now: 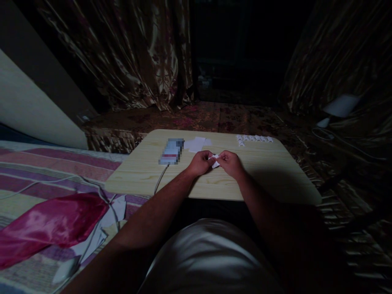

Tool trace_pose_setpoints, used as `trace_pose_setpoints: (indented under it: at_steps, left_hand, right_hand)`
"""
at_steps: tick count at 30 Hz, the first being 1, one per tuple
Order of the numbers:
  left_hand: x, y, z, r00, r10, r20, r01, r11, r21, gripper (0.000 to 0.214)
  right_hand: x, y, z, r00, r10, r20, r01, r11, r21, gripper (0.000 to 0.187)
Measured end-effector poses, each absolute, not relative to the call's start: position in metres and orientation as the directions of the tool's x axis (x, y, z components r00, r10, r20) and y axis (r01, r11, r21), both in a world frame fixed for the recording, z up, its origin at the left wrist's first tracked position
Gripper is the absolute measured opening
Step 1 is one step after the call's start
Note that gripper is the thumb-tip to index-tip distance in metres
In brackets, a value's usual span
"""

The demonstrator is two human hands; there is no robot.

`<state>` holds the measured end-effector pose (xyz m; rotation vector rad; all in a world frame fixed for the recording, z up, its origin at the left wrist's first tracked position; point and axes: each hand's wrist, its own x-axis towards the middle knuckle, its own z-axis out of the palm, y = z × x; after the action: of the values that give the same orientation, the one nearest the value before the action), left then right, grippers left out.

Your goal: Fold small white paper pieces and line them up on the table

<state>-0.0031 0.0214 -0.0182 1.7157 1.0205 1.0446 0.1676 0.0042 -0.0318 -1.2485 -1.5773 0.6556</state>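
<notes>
Over the middle of a light wooden table (131,179), both my hands pinch one small folded piece of white paper (215,161). My left hand (200,162) grips its left side, and my right hand (230,163) holds the right side, fingers closed. The fingers cover part of the paper, so its exact folds are hard to make out. Just behind my left hand lie flat white paper sheets (196,143). Toward the back right, several small folded white paper pieces (254,139) lie in a row, with one more in front at the left end.
A phone (171,152), its screen blurred, lies on the table's left with a cable (161,179) running off the front edge. On the striped bed (104,163) at left are a shiny pink pillow (58,222) and loose papers (114,212). A white lamp (341,105) stands at right.
</notes>
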Motion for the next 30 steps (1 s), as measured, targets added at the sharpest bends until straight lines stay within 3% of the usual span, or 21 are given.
trace_pose_setpoints:
  at_steps: [7, 30]
  left_hand:
    - [-0.003, 0.021, -0.019, 0.311, 0.918, 0.247, 0.101, -0.291, 0.951, 0.017]
    - [-0.004, 0.021, -0.013, 0.290, 0.939, 0.183, 0.005, -0.193, 0.981, 0.023]
  right_hand:
    - [0.167, 0.001, -0.030, -0.032, 0.942, 0.333, 0.393, 0.318, -0.863, 0.019]
    - [0.164, 0.003, -0.034, -0.075, 0.936, 0.343, 0.337, 0.347, -0.875, 0.016]
